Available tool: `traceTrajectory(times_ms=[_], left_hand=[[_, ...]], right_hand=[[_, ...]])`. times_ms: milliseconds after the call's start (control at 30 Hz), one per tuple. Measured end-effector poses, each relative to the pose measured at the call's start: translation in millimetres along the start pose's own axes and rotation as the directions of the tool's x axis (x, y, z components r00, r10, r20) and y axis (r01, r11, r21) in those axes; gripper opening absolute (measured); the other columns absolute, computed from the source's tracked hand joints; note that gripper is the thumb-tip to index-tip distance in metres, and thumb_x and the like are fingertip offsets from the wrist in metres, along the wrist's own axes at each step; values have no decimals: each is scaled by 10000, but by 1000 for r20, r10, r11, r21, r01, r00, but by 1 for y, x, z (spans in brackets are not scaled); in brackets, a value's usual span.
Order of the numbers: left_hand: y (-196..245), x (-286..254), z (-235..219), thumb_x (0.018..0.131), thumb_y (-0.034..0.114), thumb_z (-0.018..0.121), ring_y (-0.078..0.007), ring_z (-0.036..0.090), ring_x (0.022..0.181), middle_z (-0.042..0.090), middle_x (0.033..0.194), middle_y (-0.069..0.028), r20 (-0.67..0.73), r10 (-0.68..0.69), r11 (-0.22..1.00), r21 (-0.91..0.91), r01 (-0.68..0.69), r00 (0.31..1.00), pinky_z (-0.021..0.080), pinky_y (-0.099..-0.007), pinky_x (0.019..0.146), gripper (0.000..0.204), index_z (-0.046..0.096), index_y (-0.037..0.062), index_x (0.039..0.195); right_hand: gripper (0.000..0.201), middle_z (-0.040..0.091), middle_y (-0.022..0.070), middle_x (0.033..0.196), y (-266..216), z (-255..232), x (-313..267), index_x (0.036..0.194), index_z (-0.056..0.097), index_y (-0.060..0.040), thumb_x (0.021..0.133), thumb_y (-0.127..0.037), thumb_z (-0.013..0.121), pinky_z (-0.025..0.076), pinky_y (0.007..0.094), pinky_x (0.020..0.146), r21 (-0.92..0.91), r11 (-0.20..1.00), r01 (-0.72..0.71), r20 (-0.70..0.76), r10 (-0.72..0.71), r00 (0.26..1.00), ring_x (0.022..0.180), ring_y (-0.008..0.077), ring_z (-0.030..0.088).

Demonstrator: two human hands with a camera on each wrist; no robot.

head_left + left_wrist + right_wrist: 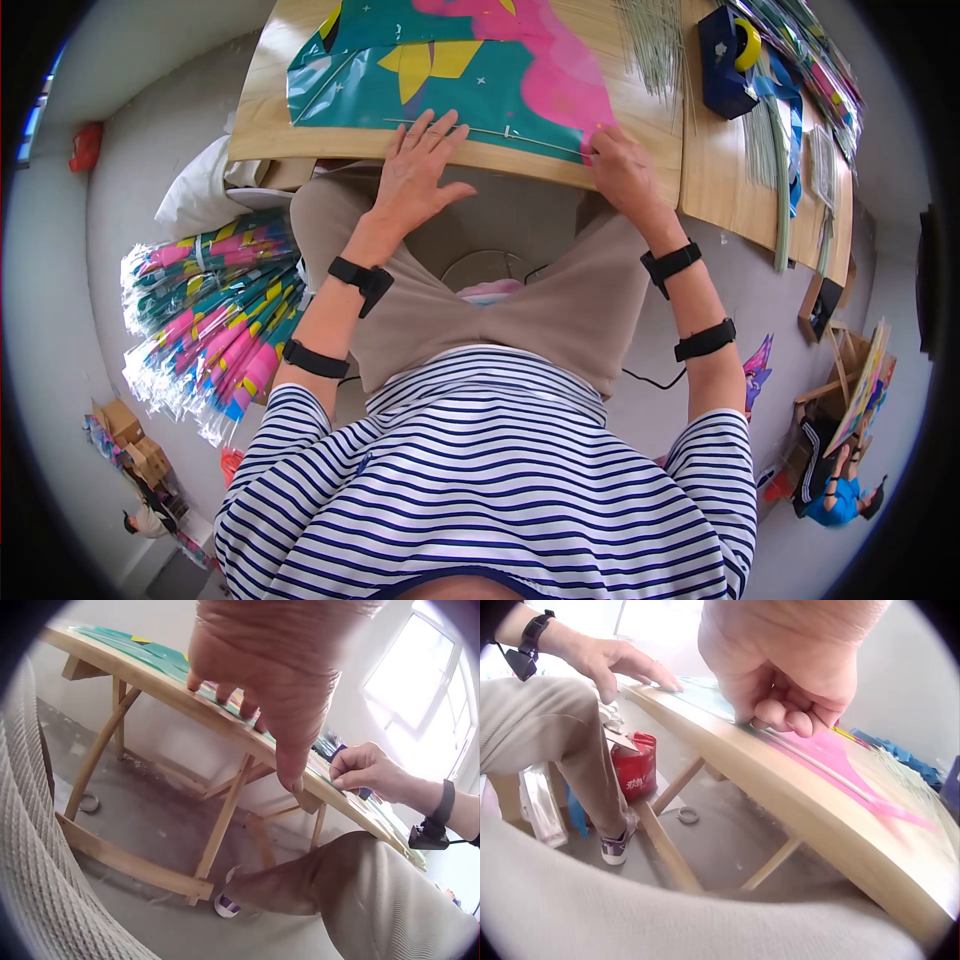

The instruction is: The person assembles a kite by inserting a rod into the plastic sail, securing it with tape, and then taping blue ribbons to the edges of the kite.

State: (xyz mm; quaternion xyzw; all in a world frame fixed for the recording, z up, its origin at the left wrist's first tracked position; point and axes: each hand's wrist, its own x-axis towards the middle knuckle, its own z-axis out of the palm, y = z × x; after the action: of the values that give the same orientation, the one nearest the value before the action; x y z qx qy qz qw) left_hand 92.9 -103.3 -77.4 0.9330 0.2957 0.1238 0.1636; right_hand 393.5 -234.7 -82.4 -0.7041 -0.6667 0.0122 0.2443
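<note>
A glossy printed sheet point(340, 98) in green, pink and yellow lies at the table's near edge. Along its near side runs a thin pale rod point(545, 142), with a small white piece point(507, 131) on it. My left hand point(420, 175) rests on the sheet's near edge with spread, straight fingers, its thumb out to the side. At the near right corner, my right hand point(625, 175) pinches the sheet's pink edge with curled fingers. From below those fingers the pale rod point(821, 769) emerges in the right wrist view; the pinch itself is partly hidden.
Bundles of loose thin rods point(655, 45) lie on the table point(640, 95), near a blue tape dispenser point(722, 65). Several folded printed bundles point(225, 310) stand at my left. A red bag point(635, 766) is on the floor. Other people sit farther back.
</note>
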Motion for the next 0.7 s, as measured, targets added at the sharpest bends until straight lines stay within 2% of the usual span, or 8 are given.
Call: traceTrajectory(times_ms=[100, 200, 300, 400, 433, 467, 533, 700], left_hand=[[1, -1, 1, 740, 386, 833, -305, 318, 1470, 409, 1569, -47, 7, -1, 1000, 19, 1, 1000, 237, -527, 1205, 820, 504, 151, 1454], [3, 0, -1, 740, 385, 832, -304, 317, 1471, 409, 1567, -49, 9, -5, 1000, 31, 5, 1000, 238, -527, 1204, 821, 503, 150, 1455], [4, 1, -1, 741, 384, 831, -304, 319, 1471, 410, 1566, -53, 6, -1, 999, 41, 1, 1000, 240, -525, 1202, 820, 504, 149, 1456], [4, -1, 2, 741, 386, 830, -305, 323, 1469, 407, 1567, -56, 4, -1, 998, 63, 0, 1000, 242, -522, 1199, 824, 501, 150, 1458], [4, 0, 2, 741, 386, 830, -305, 324, 1469, 406, 1568, -56, 2, 4, 997, 72, -4, 1000, 243, -521, 1198, 826, 499, 150, 1460], [4, 0, 2, 740, 385, 831, -304, 324, 1469, 405, 1569, -56, 3, 5, 997, 76, -5, 1000, 244, -520, 1198, 829, 497, 152, 1462], [6, 0, 2, 738, 382, 834, -303, 326, 1469, 402, 1571, -54, 2, 1, 997, 81, -1, 1000, 246, -516, 1197, 836, 491, 157, 1466], [4, -1, 1, 732, 360, 839, -296, 324, 1471, 396, 1576, -42, 8, 8, 996, 85, -9, 1000, 242, -512, 1203, 846, 482, 171, 1476]], right_hand=[[31, 632, 147, 874, 13, -21, -18, 826, 624, -56, 820, -57, 594, 505, 467, 698, -67, 991, -117, 61, 121, 991, 817, 378, 636], [27, 632, 144, 883, 32, -31, -36, 847, 628, -59, 834, -67, 605, 503, 475, 698, -63, 984, -167, 23, 169, 985, 811, 375, 634], [75, 633, 132, 936, 35, -35, -48, 891, 629, -52, 835, -101, 643, 502, 461, 755, -226, 937, -267, 1, 274, 962, 885, 359, 625], [195, 629, 129, 1038, -6, -29, -42, 987, 633, -36, 825, -134, 681, 485, 461, 825, -243, 958, -152, -116, 127, 985, 970, 344, 598], [363, 609, 132, 1162, -25, -21, -40, 1141, 622, -23, 831, -190, 708, 453, 457, 936, -189, 973, -129, -90, 114, 989, 1083, 332, 563], [562, 565, 156, 1328, -37, -12, -39, 1306, 566, -15, 837, -281, 728, 393, 481, 1064, -164, 986, -36, -30, 31, 999, 1238, 335, 518], [747, 466, 182, 1483, -66, 7, -36, 1415, 485, 5, 836, -398, 733, 267, 512, 1179, -193, 981, 3, 27, 2, 1000, 1416, 334, 384], [875, 305, 213, 1599, -63, 18, -46, 1509, 351, 25, 873, -476, 682, 181, 525, 1216, -141, 984, -112, 96, 126, 987, 1512, 346, 236]])
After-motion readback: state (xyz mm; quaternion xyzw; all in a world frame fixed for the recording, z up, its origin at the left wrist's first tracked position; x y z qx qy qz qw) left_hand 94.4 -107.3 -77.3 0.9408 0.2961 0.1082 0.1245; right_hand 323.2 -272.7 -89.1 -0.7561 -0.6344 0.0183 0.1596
